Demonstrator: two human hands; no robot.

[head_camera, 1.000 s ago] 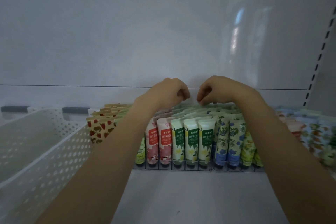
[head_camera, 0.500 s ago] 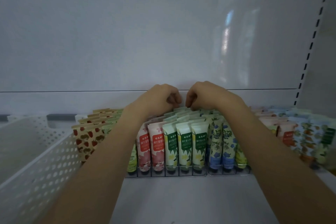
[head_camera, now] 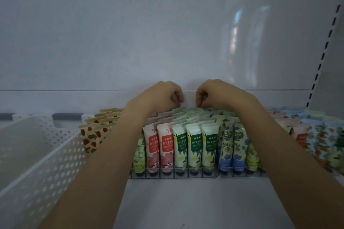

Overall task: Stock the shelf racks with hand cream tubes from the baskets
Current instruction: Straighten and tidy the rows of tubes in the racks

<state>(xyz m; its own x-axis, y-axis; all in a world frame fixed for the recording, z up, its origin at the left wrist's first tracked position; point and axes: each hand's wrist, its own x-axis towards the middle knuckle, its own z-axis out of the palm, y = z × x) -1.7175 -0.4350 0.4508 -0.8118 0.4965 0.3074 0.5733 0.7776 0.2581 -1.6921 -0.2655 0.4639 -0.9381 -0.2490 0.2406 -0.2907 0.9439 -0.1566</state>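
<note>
Hand cream tubes stand in rows in a clear rack (head_camera: 210, 176) on the shelf: pink-flower tubes (head_camera: 154, 148), green-label tubes (head_camera: 194, 147) and blue-flower tubes (head_camera: 232, 147). My left hand (head_camera: 163, 95) and my right hand (head_camera: 219, 93) reach over the rows to the back of the rack. Both have curled fingers, with the fingertips pinched on the top edge of the rearmost green-label tube (head_camera: 188, 109). My forearms hide parts of the outer rows.
A white perforated basket (head_camera: 46, 163) sits at the left on the shelf (head_camera: 186, 204). Strawberry-print tubes (head_camera: 91, 135) stand beside it. More floral tubes (head_camera: 320, 139) fill a rack at the right. A slotted upright (head_camera: 323, 50) runs up the right side.
Both hands have moved further back over the rows and closer together, and their fingertips have dropped onto the rearmost tube tops. The view has shifted slightly.
</note>
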